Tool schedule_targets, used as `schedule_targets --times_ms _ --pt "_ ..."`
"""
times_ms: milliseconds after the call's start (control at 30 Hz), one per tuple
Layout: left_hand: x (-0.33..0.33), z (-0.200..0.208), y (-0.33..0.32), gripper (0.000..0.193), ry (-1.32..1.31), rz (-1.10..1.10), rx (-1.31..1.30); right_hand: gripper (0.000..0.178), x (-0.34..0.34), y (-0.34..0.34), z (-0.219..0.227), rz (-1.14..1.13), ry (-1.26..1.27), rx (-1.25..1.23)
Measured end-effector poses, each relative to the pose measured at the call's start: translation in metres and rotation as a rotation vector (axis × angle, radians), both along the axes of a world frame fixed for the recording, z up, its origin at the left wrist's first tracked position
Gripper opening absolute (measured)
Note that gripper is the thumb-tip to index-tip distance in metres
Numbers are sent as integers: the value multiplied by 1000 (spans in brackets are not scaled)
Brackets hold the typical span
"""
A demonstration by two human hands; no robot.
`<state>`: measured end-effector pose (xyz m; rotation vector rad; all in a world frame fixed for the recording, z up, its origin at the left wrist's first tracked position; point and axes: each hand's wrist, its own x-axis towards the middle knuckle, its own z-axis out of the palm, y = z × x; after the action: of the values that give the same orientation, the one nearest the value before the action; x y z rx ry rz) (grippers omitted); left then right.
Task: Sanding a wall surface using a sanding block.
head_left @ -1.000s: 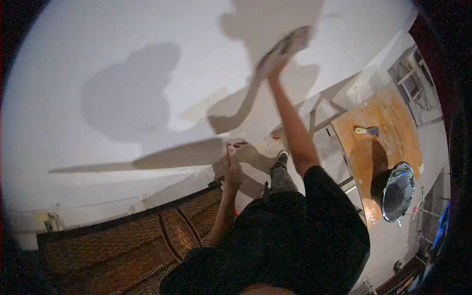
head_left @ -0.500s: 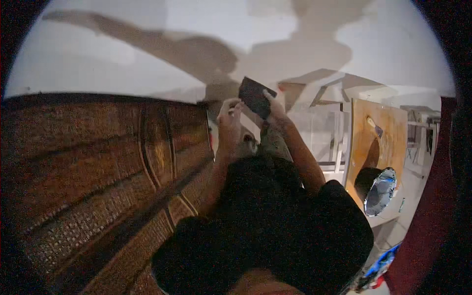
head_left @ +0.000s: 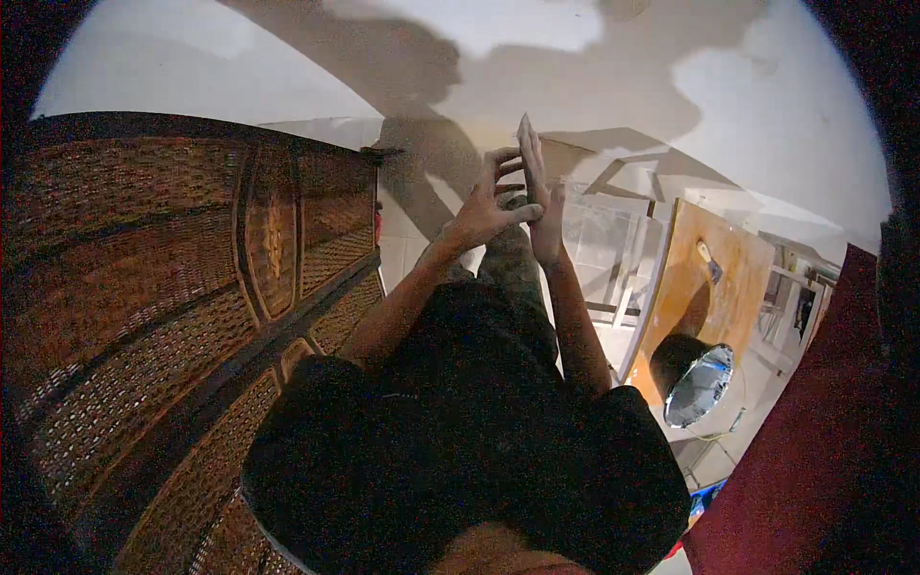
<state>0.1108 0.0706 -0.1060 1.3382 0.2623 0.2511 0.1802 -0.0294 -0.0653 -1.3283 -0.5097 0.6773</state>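
In my right hand (head_left: pixel 546 222) is a thin sheet that looks like sandpaper (head_left: pixel 525 134), held upright and seen nearly edge-on, its tip pointing at the wall. My left hand (head_left: pixel 491 209) is just to the left of it, fingers spread and bent toward the sheet. The left thumb reaches across close to my right palm; whether it touches the sheet or the palm I cannot tell. Both hands are in front of my body.
A dark woven wooden panel (head_left: pixel 268 230) stands along the left. At right, a wooden board (head_left: pixel 685 278) bears a putty knife (head_left: pixel 709 261) and a foil-lined bowl (head_left: pixel 701 385). Ahead is a white wall (head_left: pixel 747 125) with shadows. A dark red cloth (head_left: pixel 795 422) hangs at far right.
The sheet has turned from showing its dark flat face to nearly edge-on. My left hand has come in closer to my right hand. The whole view has shifted.
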Motion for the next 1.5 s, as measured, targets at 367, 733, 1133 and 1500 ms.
schedule_targets --times_ms 367,733,1133,1500 --pt "21 -136 9 43 24 224 -509 57 74 -38 31 188 -351 -160" --pt "161 87 -89 28 211 394 -272 16 236 -157 -1 -123 -463 -175" --pt "204 63 -169 67 48 702 -1054 9 267 -139 35 101 -697 -136" --pt "259 60 -109 41 -278 774 -1162 21 288 -112 60 195 -1134 -262"
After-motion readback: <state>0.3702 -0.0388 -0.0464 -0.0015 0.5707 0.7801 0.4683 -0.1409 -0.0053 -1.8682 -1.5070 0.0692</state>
